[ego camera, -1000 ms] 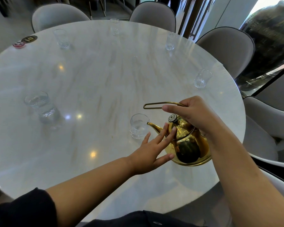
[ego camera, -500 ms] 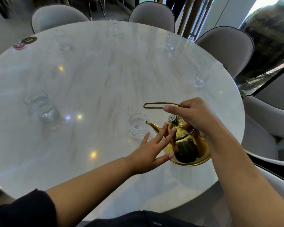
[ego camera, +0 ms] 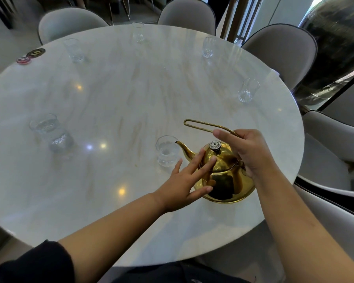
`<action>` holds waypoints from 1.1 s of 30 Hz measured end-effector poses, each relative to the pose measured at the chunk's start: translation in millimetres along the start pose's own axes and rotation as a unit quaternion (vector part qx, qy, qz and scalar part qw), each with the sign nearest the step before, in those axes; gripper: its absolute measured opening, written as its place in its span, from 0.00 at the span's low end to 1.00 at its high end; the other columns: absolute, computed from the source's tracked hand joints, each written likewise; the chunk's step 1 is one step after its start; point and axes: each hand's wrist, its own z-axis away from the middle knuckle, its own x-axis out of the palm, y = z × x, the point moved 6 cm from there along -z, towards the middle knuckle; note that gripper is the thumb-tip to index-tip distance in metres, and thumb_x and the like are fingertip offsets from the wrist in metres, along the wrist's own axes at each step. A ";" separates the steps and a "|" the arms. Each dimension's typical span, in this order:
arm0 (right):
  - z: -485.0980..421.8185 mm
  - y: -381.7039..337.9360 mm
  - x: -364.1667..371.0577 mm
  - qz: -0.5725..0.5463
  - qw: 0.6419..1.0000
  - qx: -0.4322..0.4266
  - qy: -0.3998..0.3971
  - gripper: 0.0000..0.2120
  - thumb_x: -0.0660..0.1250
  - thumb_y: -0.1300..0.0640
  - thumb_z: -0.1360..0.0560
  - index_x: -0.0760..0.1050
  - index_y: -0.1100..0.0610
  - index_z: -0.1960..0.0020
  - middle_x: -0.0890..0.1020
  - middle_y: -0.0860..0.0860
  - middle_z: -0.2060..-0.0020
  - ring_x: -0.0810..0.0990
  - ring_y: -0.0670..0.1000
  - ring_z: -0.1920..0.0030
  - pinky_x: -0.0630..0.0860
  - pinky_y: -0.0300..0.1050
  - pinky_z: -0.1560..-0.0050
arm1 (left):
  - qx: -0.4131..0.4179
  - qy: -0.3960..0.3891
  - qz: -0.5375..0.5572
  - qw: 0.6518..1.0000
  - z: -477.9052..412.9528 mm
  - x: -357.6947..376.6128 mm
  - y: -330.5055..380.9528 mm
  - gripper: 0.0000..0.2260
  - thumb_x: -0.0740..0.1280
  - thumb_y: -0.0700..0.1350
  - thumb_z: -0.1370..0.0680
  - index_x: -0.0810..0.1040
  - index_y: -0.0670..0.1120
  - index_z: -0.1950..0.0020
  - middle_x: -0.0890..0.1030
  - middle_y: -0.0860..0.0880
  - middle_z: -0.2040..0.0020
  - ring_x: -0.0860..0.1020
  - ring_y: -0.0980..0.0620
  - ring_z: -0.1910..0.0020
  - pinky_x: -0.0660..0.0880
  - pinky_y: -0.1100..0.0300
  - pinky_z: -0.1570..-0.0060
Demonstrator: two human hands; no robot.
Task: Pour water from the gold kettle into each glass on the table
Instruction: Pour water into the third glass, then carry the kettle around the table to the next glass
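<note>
Step in hand: filling the near glass [ego camera: 167,152]. It already held some water, but no stream could be made out.
Doing it well: a slow tilt from the handle [ego camera: 200,125] would have suited, with the spout [ego camera: 183,148] held over the rim and the lid pinned so it could not slip. Easing back before the brim would have avoided spill on the surface [ego camera: 131,99].
Right hand: the right hand [ego camera: 247,152] had its fingers curled round the near end of the wire handle, carrying the tilt.
Left hand: the left hand [ego camera: 184,186] was flat, its fingers [ego camera: 204,167] straight and spread, the tips pressed on the lid below the knob [ego camera: 215,145]. It gripped nothing.
Kettle and fingers: the gold kettle [ego camera: 229,180] sat near the right edge, between the two hands and leaning left. Its spout tip touched or stood just over the near glass's right rim. Whether its base rested on the surface could not be told.
Other glasses: the left glass [ego camera: 49,129] held water. The right glass [ego camera: 247,90] and the far glasses [ego camera: 138,32] stood well apart from the kettle, their fill unclear.
Elsewhere: two round discs [ego camera: 36,52] lay at the far left edge.
</note>
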 end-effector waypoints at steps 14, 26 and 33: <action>70.1 35.5 -28.9 -0.229 0.973 -0.004 0.028 0.20 0.71 0.60 0.30 0.66 0.57 0.76 0.65 0.44 0.85 0.64 0.41 0.83 0.67 0.33 0.76 | -0.032 0.068 -0.028 0.997 28.9 33.9 41.0 0.25 0.50 0.62 0.22 0.45 0.64 0.27 0.38 0.60 0.25 0.38 0.58 0.25 0.30 0.55 0.30; 188.5 49.9 -45.0 -0.264 0.962 -0.009 0.074 0.20 0.80 0.50 0.39 0.70 0.56 0.75 0.67 0.47 0.81 0.65 0.47 0.78 0.68 0.40 0.69 | 0.053 0.023 -0.044 0.997 101.4 68.6 103.4 0.27 0.53 0.61 0.21 0.41 0.65 0.27 0.35 0.61 0.25 0.37 0.58 0.25 0.27 0.58 0.31; 308.7 38.9 -41.3 -0.251 0.946 -0.016 0.206 0.18 0.75 0.52 0.34 0.72 0.54 0.78 0.67 0.44 0.84 0.63 0.43 0.81 0.66 0.36 0.73 | 0.146 -0.028 -0.044 0.988 168.6 79.0 153.2 0.26 0.52 0.61 0.21 0.45 0.61 0.26 0.40 0.58 0.24 0.37 0.58 0.25 0.31 0.51 0.29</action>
